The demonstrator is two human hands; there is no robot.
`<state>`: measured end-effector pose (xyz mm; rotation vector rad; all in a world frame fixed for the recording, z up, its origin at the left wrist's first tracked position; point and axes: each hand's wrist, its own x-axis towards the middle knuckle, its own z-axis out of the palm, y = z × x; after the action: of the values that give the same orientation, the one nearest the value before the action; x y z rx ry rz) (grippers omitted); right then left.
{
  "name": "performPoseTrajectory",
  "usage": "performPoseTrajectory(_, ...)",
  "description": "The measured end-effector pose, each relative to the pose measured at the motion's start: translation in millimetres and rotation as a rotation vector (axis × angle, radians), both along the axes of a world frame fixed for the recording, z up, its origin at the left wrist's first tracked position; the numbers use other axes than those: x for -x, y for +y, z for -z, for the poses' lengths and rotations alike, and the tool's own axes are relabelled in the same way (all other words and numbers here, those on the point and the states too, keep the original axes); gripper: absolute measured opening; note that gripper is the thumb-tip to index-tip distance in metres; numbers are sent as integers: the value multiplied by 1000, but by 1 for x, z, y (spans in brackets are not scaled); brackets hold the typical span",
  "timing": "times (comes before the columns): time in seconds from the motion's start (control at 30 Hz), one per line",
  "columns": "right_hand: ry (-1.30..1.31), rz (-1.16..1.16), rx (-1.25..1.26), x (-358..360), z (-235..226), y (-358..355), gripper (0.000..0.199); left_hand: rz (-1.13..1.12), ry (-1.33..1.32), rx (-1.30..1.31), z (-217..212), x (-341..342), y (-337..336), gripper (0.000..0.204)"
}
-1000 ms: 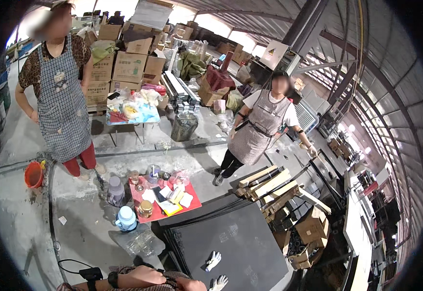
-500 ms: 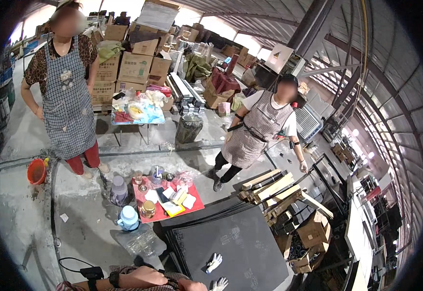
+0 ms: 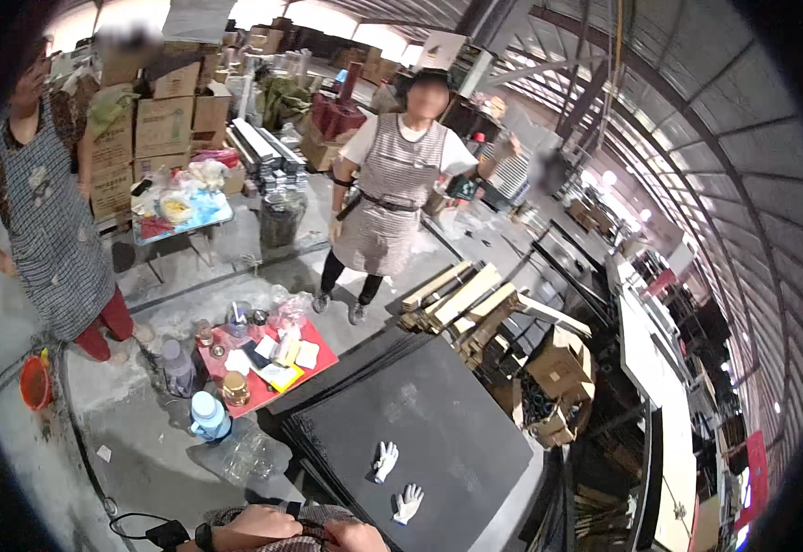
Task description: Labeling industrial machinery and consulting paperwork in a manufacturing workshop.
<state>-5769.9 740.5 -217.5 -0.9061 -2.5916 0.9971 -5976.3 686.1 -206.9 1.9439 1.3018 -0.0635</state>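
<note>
I look down and see my two hands at the very bottom of the picture. My left hand (image 3: 263, 526) lies on a checked cloth (image 3: 314, 513) in my lap, with the fingers bent over it. My right hand (image 3: 357, 537) is just beside it, touching the same cloth, but the picture's edge cuts it off. I cannot tell if either hand grips the cloth or only rests on it. A black watch (image 3: 204, 536) sits on my left wrist.

My hands have not moved in the last second, and the cloth is in the same spot under them. What changed is the view: my head has turned. The person in the striped apron (image 3: 392, 184) was off to the right and is now near the middle, facing me. The person in the dotted apron (image 3: 43, 221) has slid to the left edge.

So I think the work with the cloth has stopped for now, while I look at the people.

Two white gloves (image 3: 385, 458) lie untouched on the black sheet (image 3: 457, 414) in front of me, well apart from my hands. The red board (image 3: 314, 348) with cups and jars sits to its left.
</note>
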Motion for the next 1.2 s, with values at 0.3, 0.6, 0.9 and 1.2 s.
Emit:
performPoseTrajectory(0.3,-218,470,-10,-64,22,-75,24,381,-221,-88,50,-39,30,26)
performPoseTrajectory(0.6,-63,962,227,-158,30,-188,54,810,-173,-145,36,-187,70,24)
performPoseTrajectory(0.9,102,1187,266,-337,21,-263,42,1027,-341,-60,9,-445,-25,20)
performPoseTrajectory(1.2,393,1490,142,-571,52,-380,23,1359,-275,68,30,-750,-105,28)
